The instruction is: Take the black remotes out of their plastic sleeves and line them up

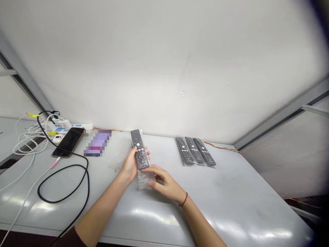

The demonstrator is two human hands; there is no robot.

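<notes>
A black remote control [139, 147] in a clear plastic sleeve [145, 180] is tilted up above the table. My left hand [130, 166] is wrapped round its side, thumb on the front near the buttons and fingertips showing past the right edge. The loose end of the sleeve hangs below the remote. At that lower end is my right hand [164, 181], its index fingertip touching the sleeve and its thumb spread apart beside it. To the right, three more sleeved remotes lie side by side: a left one [185, 152], a middle one [194, 151] and a right one [205, 152].
The grey table [231, 192] meets a white wall [159, 68] at the back. At left lie a dark phone [69, 142], a pixelated purple phone-shaped item [98, 143], a power strip [82, 127] with chargers, and a looped black cable [88, 178]. Thin coloured wires [223, 147] run along the back edge.
</notes>
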